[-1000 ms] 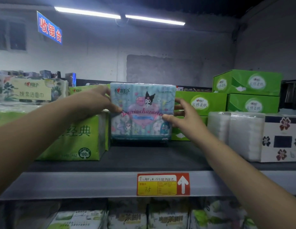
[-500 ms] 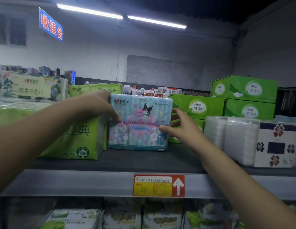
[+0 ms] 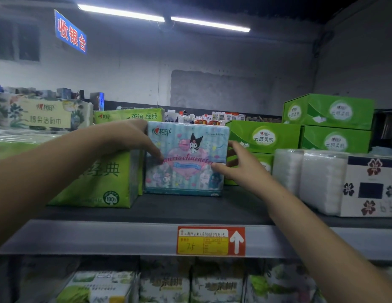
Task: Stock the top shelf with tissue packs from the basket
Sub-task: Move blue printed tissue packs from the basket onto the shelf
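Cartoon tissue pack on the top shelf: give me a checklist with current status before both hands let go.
1. Cartoon tissue pack base down on the top shelf: ok.
2. Pack upright, printed face forward: ok.
3. Snug beside the green pack on its left: ok, no gap visible.
4. Room on its right before the green boxes: ok, the right hand fits there.
5. Left hand free to withdraw: ok, thumb only rests on the front.
6. Pushed fully back: cannot tell, the space behind is hidden.
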A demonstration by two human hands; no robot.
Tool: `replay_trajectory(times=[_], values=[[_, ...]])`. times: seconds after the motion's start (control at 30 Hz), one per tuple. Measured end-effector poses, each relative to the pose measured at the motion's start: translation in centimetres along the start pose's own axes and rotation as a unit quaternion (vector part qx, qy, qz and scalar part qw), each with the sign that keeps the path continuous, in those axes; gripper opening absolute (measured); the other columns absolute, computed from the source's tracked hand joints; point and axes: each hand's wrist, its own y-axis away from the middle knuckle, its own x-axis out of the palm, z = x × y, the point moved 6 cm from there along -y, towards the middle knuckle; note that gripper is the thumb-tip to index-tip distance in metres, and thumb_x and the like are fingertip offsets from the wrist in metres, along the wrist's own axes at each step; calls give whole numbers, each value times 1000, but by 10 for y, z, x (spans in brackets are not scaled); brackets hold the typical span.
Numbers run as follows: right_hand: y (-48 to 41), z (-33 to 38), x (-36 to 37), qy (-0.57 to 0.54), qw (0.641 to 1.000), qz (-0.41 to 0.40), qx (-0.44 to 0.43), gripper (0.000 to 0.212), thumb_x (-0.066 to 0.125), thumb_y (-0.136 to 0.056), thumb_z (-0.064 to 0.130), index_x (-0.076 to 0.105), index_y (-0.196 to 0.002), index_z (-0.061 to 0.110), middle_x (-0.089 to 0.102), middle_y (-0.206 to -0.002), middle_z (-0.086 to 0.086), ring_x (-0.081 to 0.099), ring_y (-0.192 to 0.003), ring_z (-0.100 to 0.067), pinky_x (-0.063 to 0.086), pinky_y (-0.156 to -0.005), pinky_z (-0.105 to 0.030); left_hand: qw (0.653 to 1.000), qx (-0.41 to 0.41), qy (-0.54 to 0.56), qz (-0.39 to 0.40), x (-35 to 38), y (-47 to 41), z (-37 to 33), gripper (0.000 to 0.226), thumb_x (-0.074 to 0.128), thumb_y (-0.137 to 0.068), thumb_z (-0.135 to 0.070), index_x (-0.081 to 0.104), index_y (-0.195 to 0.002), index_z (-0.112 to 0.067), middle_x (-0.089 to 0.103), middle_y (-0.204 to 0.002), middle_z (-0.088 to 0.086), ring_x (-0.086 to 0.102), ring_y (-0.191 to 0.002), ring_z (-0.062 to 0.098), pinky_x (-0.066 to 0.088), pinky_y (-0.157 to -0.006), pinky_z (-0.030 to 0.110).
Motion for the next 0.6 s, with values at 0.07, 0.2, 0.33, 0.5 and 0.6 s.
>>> replay_trajectory(times=[0.07, 0.2, 0.33, 0.5, 0.6], values=[[1, 0, -1, 5, 1000, 1, 1, 58, 70, -83, 31, 42, -133, 20, 52, -93, 22, 54, -81, 4, 42, -58, -12, 1000, 2, 6, -5, -1, 0, 1, 36, 80, -69, -17, 63, -101, -11, 71, -96, 4, 65, -89, 20, 49, -82, 35], [3, 1, -7, 10, 1000, -24, -6, 64, 69, -81, 43, 42, -136, 21, 56, -117, 11, 57, -93, -3, 54, -73, -26, 999, 14, -8, -42, -9, 3, 4, 79, 77, -53, -48, 54, -119, -13, 65, -109, 6, 60, -100, 25, 44, -98, 44], [3, 6, -16, 6, 996, -81, -32, 63, 68, -81, 43, 42, -136, 24, 50, -130, 6, 56, -106, -10, 54, -82, -36, 999, 25, -4, -44, -9, 1, 4, 79, 68, -58, -54, 52, -124, -14, 62, -112, 5, 58, -100, 22, 42, -96, 42], [1, 3, -18, 24, 994, -102, -37, 74, 67, -81, 46, 34, -143, 25, 45, -141, 4, 46, -125, -15, 47, -98, -45, 995, 33, 49, -82, -14, -1, 8, 92, 61, -63, -61, 41, -142, -16, 52, -137, 8, 50, -118, 24, 39, -96, 40], [0, 4, -20, 37, 991, -116, -45, 78, 65, -82, 49, 28, -147, 26, 38, -148, 3, 39, -133, -16, 39, -107, -43, 991, 49, 66, -102, -14, -1, 8, 83, 55, -78, -60, 33, -148, -21, 43, -147, 8, 43, -128, 24, 36, -97, 40]])
